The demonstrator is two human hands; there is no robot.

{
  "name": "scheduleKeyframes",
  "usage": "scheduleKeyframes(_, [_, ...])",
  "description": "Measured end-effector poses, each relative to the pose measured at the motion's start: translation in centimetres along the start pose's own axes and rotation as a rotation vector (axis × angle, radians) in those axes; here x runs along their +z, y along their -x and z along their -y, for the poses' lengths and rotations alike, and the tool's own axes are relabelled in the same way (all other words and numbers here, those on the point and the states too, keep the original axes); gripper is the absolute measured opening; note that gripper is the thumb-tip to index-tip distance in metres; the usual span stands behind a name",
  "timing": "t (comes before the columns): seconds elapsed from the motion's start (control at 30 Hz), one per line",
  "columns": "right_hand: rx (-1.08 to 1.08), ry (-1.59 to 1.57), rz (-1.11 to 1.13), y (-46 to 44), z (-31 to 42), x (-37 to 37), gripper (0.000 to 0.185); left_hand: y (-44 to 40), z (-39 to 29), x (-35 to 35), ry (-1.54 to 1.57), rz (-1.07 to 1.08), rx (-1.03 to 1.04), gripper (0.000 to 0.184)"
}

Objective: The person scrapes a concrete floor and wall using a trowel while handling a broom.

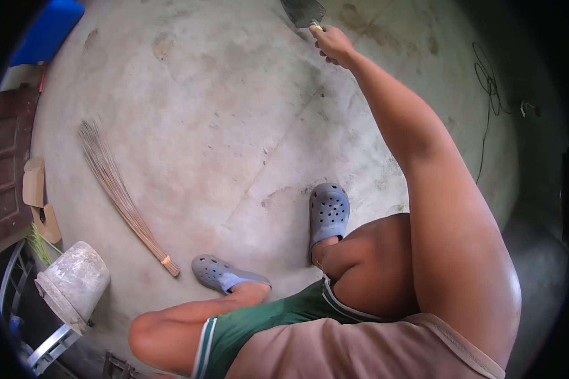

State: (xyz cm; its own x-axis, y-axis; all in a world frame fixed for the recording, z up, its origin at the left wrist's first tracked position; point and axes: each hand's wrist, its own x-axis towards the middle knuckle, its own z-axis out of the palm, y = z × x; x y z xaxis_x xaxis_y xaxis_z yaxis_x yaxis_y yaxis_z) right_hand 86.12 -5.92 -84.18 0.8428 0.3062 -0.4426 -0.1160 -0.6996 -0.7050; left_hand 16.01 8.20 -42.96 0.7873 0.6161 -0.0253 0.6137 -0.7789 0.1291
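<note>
My right hand (334, 47) reaches far forward at the top of the head view, its fingers closed round the handle of a trowel (302, 11). The dark, flat blade points away from me, low over or against the concrete floor (202, 126); I cannot tell if it touches. A bit of yellow shows by the hand at the handle. Part of the blade is cut off by the frame's upper edge. My left hand is out of sight.
A stick broom (129, 205) lies on the floor at left. Near it stand a dirty white bucket (85, 275), a piece of cardboard (34, 183) and a blue object (47, 28). My grey clogs (330, 211) are on the floor. A thin black cable (487, 85) lies at right.
</note>
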Motion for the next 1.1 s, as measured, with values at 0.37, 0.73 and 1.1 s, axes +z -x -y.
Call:
scheduleKeyframes(0.37, [0.024,0.368,0.253,6.1,6.2,2.5,0.05,-18.5,-4.1,6.2,0.455,0.008,0.588,0.038])
scheduleKeyframes(0.73, [0.078,0.66,0.166,11.1,3.8,-1.8,0.064,-19.5,-1.7,5.0,0.437,0.265,0.514,0.044])
scheduleKeyframes(1.1, [-0.207,1.109,0.168,12.8,1.0,-0.7,0.059,-18.9,1.1,4.2,0.461,0.29,0.446,0.055])
